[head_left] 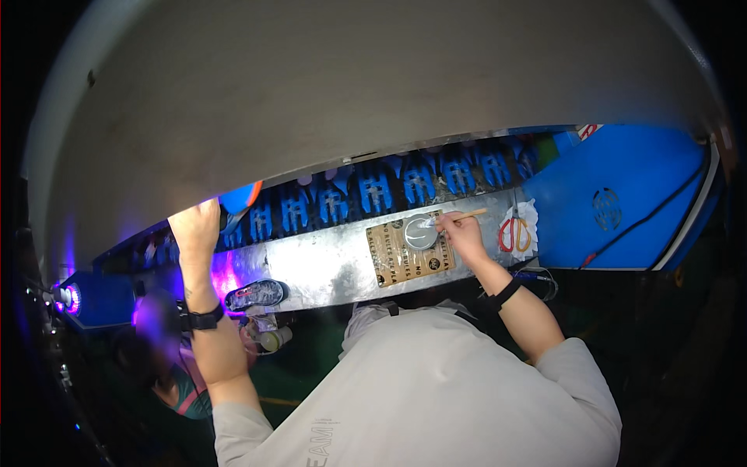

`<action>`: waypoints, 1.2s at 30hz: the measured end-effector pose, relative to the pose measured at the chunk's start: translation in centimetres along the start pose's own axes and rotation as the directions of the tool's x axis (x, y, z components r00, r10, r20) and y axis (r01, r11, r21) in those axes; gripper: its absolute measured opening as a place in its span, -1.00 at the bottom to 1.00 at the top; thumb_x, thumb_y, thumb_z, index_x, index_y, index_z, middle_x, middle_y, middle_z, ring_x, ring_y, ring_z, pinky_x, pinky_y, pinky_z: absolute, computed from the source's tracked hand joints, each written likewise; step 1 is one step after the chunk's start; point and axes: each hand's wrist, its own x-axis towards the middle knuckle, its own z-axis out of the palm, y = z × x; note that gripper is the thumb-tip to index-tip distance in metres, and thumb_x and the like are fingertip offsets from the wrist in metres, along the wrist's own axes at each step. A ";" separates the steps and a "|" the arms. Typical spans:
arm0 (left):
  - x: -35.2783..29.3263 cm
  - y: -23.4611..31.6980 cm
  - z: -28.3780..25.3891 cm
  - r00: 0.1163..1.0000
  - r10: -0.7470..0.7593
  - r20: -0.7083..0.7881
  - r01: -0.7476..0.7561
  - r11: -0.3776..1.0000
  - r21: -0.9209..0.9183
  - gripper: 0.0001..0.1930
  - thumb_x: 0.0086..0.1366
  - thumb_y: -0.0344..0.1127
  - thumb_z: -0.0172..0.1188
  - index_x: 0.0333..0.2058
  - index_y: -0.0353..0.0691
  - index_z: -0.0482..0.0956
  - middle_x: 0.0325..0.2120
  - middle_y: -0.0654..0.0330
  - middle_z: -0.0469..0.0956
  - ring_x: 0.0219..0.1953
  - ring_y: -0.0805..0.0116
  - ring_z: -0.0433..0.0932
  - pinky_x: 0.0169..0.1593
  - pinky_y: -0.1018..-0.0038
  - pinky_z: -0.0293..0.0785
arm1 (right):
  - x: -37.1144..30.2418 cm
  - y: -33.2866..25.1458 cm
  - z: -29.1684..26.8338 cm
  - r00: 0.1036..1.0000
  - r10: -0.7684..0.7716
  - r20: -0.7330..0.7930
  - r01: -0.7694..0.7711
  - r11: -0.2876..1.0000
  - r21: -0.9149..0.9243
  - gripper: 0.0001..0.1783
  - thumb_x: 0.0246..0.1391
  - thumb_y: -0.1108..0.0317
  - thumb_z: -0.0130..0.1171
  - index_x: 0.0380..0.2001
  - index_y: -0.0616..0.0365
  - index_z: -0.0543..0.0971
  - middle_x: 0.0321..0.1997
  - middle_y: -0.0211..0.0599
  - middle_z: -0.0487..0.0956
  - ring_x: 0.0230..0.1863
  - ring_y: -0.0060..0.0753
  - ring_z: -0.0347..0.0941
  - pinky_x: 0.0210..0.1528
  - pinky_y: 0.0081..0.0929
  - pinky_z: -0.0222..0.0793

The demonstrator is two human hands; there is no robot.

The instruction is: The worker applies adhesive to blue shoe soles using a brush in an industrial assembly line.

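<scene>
My right hand pinches a brush by its pale wooden handle. The brush's head end is over a round grey bowl with whitish stuff in it. That bowl stands on a brown printed paper sheet on the metal bench. Farther left, my left hand is closed on a blue piece with an orange edge, partly hidden under the overhanging panel. It looks like part of a shoe, but its full shape does not show.
Behind the metal bench runs a row of blue holders. A dark shoe lies at the bench's left. Scissors with red and orange handles rest on white paper at right. A grey panel overhangs; another person is at lower left.
</scene>
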 end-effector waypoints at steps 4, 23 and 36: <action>-1.1 1.6 0.8 0.743 -0.510 0.433 0.604 0.790 -0.107 -0.57 0.37 -0.08 0.20 -0.16 -0.46 0.65 -0.56 0.08 0.63 -0.57 0.42 0.59 -0.47 0.49 0.52 | 1.2 2.7 0.5 0.967 -0.243 0.071 0.252 0.893 -0.374 -0.77 0.17 0.24 0.22 -0.33 0.19 0.68 -0.42 -0.28 0.69 -0.45 -0.42 0.59 -0.40 -0.41 0.47; -5.5 7.0 3.0 0.786 -0.049 0.617 0.035 -0.992 -0.123 -0.22 0.48 0.16 -0.32 0.40 -0.40 -0.01 0.37 -0.38 -0.01 0.30 -0.32 0.24 0.13 0.05 0.42 | -0.5 1.7 0.0 0.947 -0.296 0.127 0.318 0.788 -0.528 -0.77 0.12 0.24 0.25 -0.29 0.17 0.72 -0.26 -0.20 0.72 -0.38 -0.21 0.64 -0.29 -0.40 0.50; -13.3 15.5 -2.9 0.728 -0.210 0.652 0.459 -0.558 -0.692 0.16 -0.05 -0.05 0.51 0.41 -0.26 -0.04 0.11 -0.07 0.43 0.12 -0.08 0.53 0.17 0.01 0.51 | -8.1 -12.0 2.5 0.858 -0.388 0.335 0.391 0.918 0.063 -0.81 0.21 0.46 0.19 -0.14 0.28 0.66 -0.21 -0.23 0.69 -0.21 -0.49 0.60 -0.11 -0.49 0.52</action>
